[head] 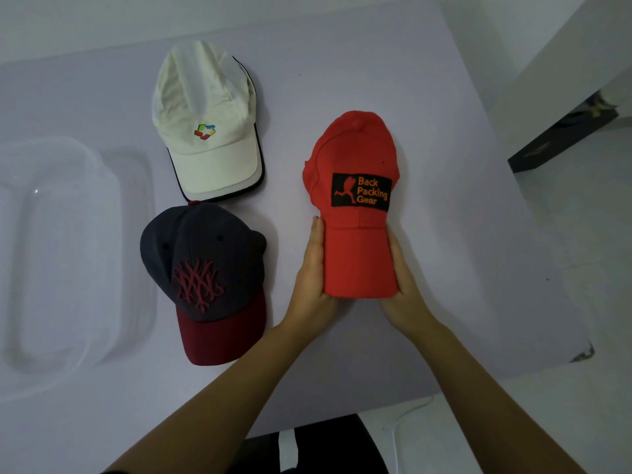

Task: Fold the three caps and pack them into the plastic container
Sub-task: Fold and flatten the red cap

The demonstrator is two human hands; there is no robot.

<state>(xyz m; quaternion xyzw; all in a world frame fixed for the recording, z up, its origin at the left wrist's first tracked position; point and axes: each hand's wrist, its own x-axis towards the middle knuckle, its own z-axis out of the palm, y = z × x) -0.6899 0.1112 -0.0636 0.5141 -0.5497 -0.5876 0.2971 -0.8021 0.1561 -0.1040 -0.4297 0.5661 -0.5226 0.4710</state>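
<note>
Right now both hands press the brim of the red cap [355, 203] from either side: the left hand [313, 268] lies flat along its left edge and the right hand [402, 285] cups the right edge, each grip closed against the brim, which curls narrow between them. Its crown, with a black patch, points away on the pale bench [427, 97]. Left of it lie the white cap [208, 124] and, nearer, the navy cap [205, 268] with a maroon brim. The clear plastic container [68, 251] sits at the bench's far left, holding no cap.
</note>
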